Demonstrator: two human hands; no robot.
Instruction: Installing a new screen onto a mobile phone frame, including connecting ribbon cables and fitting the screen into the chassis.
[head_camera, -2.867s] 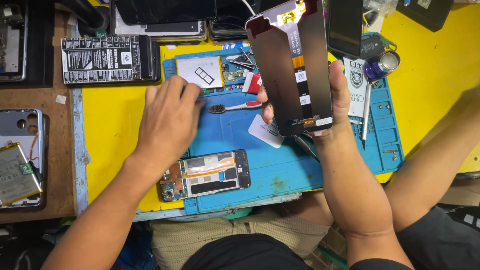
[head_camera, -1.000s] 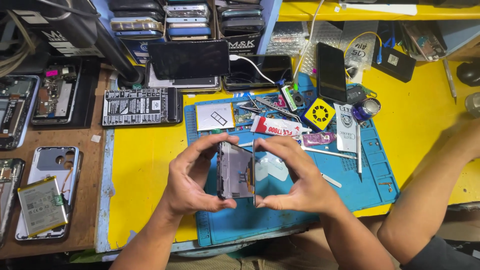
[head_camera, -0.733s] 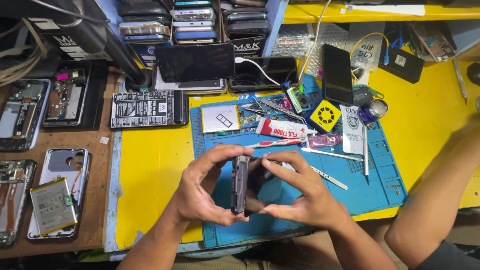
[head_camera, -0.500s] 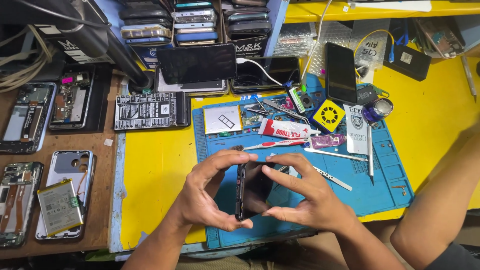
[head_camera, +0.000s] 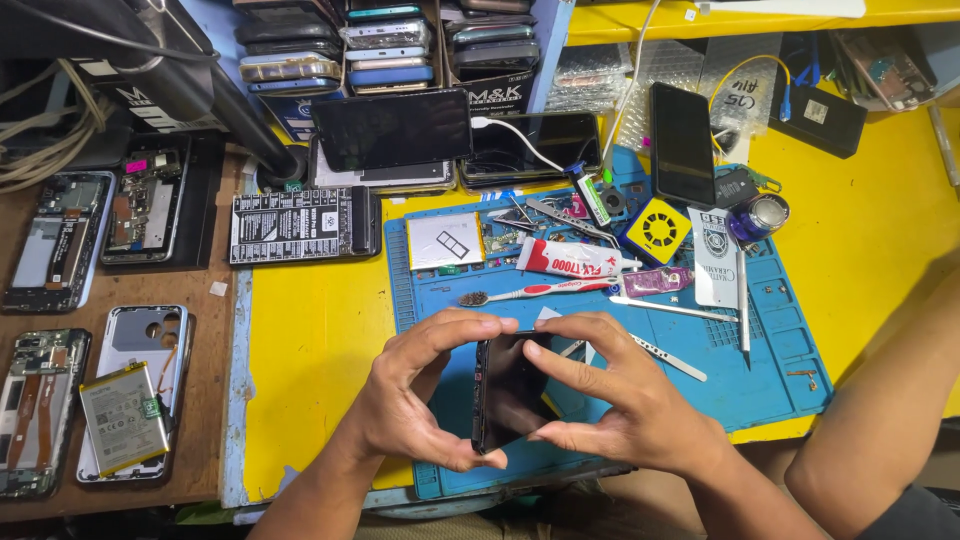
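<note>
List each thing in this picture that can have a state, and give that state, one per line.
Left hand: gripping the phone's left edge.
Right hand: gripping its right edge.
Phone: held above the blue mat, screen dark.
Glue tube: capped, lying flat.
Toothbrush: lying flat.
Back cover: open, battery resting on it.

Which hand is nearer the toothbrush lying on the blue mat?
Right. The right hand has its fingers just below the toothbrush, close under its handle. The left hand sits lower and further left, gripping the phone with the right.
</note>
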